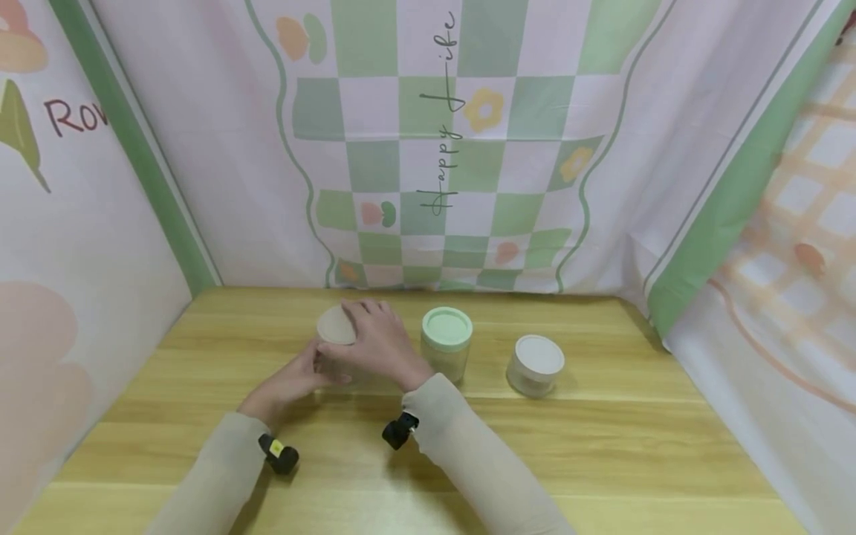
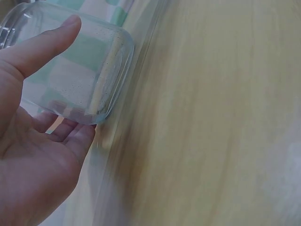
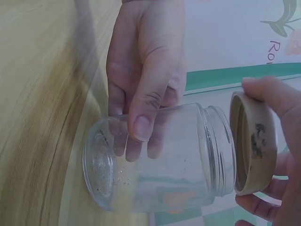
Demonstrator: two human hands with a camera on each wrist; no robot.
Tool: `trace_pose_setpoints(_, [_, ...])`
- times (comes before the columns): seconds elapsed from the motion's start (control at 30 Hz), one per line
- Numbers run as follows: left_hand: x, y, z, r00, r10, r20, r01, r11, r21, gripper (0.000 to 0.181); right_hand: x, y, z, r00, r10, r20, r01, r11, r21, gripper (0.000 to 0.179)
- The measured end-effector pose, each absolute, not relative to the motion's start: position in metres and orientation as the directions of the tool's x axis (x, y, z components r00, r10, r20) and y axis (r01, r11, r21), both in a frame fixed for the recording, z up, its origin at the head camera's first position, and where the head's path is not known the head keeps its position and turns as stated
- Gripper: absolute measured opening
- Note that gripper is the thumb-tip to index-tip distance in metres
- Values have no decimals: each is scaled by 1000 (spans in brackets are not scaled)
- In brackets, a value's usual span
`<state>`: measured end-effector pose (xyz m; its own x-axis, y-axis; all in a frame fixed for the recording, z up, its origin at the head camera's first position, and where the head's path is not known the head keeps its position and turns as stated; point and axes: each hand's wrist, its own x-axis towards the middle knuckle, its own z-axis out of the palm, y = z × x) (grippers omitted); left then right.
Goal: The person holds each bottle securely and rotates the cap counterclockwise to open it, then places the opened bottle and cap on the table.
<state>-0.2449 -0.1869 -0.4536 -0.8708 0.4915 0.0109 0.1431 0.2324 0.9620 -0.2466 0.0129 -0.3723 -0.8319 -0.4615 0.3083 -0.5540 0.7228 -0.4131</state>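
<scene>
In the right wrist view, a clear glass jar [image 3: 188, 160] with a threaded neck stands upright on the wooden table or just above it; which, I cannot tell. My left hand [image 1: 289, 383] grips its side, thumb on one face and fingers round the other. A beige lid [image 3: 256, 146] with a dark printed pattern is held at its rim by my right hand [image 1: 381, 342]. A narrow gap shows between the lid and the jar's mouth. In the head view, the hands hide most of the jar.
Right of my hands stands a taller jar with a green lid [image 1: 446, 329], close to my right wrist. Farther right is a short jar with a white lid [image 1: 538, 357]. A patterned curtain [image 1: 428, 163] hangs behind the table [image 1: 602, 461].
</scene>
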Motion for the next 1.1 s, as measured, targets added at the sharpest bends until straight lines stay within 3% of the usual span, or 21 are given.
trace_pose_setpoints(0.23, [-245,-188,-454,-882,472,-15,120,254,960,106,-241,16,-368,-839,-440,320,-544,671,-505,82])
trace_pose_setpoints(0.6, [-245,-188,-454,-855,516,45,171,200,965,99,-228,23,-359,-829,-482,284,-533,525,-663,80])
trace_pose_setpoints(1.1, [-241,-190,-450,-895,433,-105,33,299,954,101,-210,41,-356,-809,-564,169,-482,470,-740,91])
